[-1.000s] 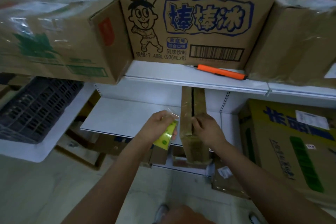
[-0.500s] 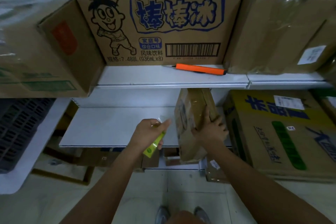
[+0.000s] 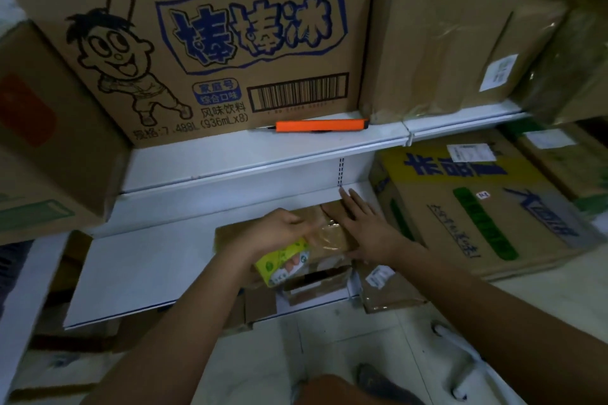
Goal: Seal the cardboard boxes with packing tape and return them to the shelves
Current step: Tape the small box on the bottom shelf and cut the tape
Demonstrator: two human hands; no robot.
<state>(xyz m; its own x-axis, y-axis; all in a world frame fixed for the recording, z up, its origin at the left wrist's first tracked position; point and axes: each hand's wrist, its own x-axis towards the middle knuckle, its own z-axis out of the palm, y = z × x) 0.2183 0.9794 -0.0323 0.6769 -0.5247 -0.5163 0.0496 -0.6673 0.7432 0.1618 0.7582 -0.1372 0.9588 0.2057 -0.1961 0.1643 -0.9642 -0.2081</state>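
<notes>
A small brown cardboard box (image 3: 332, 233) lies flat on the lower white shelf (image 3: 148, 266), partly hidden by both hands. My left hand (image 3: 276, 230) grips a roll of packing tape with a yellow-green label (image 3: 284, 263) at the box's near edge. A clear strip of tape runs from the roll across the box's top. My right hand (image 3: 365, 227) lies with straight fingers on the box's right side, pressing it down.
An orange box cutter (image 3: 320, 125) lies on the upper shelf in front of a large cartoon-printed box (image 3: 204, 36). A yellow-and-brown box (image 3: 477, 204) stands right of the small box. More boxes crowd the upper shelf left and right. Cardboard scraps lie under the lower shelf.
The small box went from standing on end to lying flat on the lower shelf. My right hand now presses flat on it and my left hand has moved with the tape roll over it.
</notes>
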